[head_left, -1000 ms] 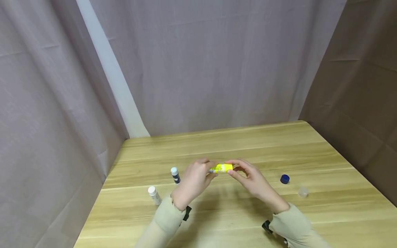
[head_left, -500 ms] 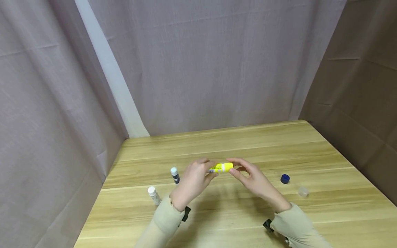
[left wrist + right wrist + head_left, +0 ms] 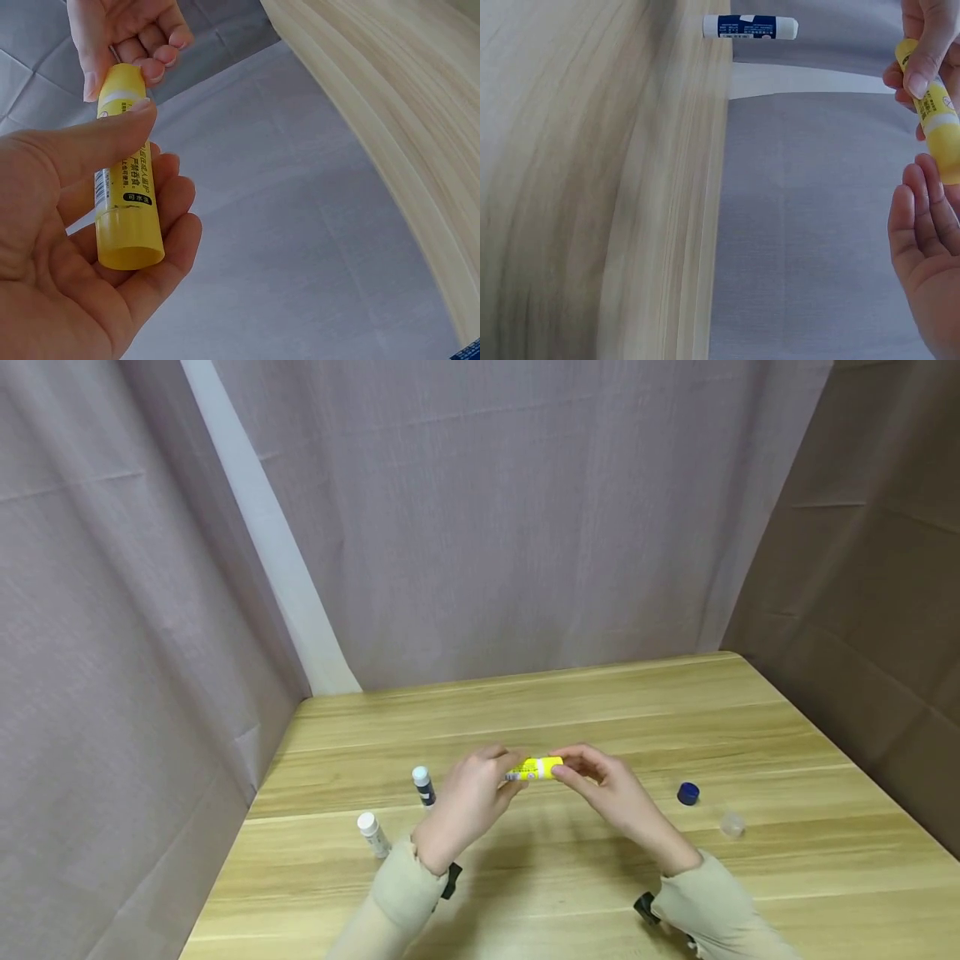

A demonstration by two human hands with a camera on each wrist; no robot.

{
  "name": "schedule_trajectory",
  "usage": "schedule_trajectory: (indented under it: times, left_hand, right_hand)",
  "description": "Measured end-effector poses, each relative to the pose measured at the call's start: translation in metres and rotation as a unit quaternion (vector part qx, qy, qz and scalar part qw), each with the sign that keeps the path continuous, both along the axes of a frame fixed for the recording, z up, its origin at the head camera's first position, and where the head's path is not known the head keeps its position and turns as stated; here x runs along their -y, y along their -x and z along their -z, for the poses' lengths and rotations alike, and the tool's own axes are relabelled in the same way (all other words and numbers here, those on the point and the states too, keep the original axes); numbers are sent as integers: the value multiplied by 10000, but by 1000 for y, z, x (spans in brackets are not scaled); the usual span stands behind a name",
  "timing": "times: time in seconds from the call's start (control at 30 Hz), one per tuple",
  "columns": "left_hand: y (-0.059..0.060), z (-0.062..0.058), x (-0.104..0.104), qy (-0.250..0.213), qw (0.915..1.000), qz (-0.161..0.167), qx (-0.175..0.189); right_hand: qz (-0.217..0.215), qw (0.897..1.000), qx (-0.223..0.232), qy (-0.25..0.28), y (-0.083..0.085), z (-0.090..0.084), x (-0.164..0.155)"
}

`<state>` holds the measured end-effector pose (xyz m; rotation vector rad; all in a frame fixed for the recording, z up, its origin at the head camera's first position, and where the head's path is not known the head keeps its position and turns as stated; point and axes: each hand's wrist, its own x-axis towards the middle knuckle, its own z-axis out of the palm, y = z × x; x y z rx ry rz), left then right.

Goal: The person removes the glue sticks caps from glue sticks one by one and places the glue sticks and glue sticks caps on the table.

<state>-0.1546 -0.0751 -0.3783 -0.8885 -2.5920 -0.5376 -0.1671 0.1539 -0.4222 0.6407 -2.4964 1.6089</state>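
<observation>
A yellow glue stick [image 3: 534, 768] lies level in the air above the table, held between both hands. My left hand [image 3: 468, 793] grips its printed body, thumb across the label and fingers beneath, as the left wrist view shows. The stick's smooth yellow end [image 3: 129, 238] points back past those fingers. At the opposite end, beyond a white band, my right hand [image 3: 618, 793] pinches the yellow tip between thumb and index finger. In the right wrist view, the other fingers [image 3: 915, 214] of the right hand extend loosely, and part of the grip is cut off by the frame edge.
Left of the hands stand a dark-blue glue stick [image 3: 424, 787] with a pale top and a white one [image 3: 372, 833]. A blue cap [image 3: 688, 793] and a translucent cap [image 3: 733, 825] lie on the wooden table [image 3: 600, 702] at right. Curtains [image 3: 480, 527] surround it.
The right thumb and index finger loosened slightly around the glue stick's end half a second ago and now close on it again. The left hand stays nearly still, and the other objects have not moved.
</observation>
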Motion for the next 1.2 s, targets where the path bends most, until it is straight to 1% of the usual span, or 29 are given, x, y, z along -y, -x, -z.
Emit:
schedule_trajectory:
  times: [0.13, 0.33, 0.47, 0.53, 0.73, 0.93, 1.03, 1.2]
  left_hand:
    - [0, 1, 0, -53, 10000, 42, 34]
    - [1, 2, 2, -124, 9999, 61, 16]
    - [1, 3, 3, -134, 9999, 55, 28]
    - [1, 3, 3, -143, 9999, 54, 54]
    - [2, 2, 2, -143, 9998, 83, 139]
    - [2, 2, 0, -125, 9995, 134, 253]
    - [2, 3, 0, -128, 9994, 143, 285]
    - [2, 3, 0, -123, 9993, 153, 303]
  right_hand:
    - [-102, 9998, -66, 139, -2, 1, 0]
    - [-331, 9979, -409, 376, -1, 5, 2]
    - [-336, 9974, -517, 373, -1, 7, 3]
    - [-268, 9979, -495, 319, -1, 7, 2]
    - [-25, 9996, -164, 222, 1, 4, 0]
    - [-51, 9997, 158, 199, 2, 5, -1]
    - [-81, 9995, 159, 244, 1, 5, -1]
    - [-120, 9995, 15, 287, 0, 6, -1]
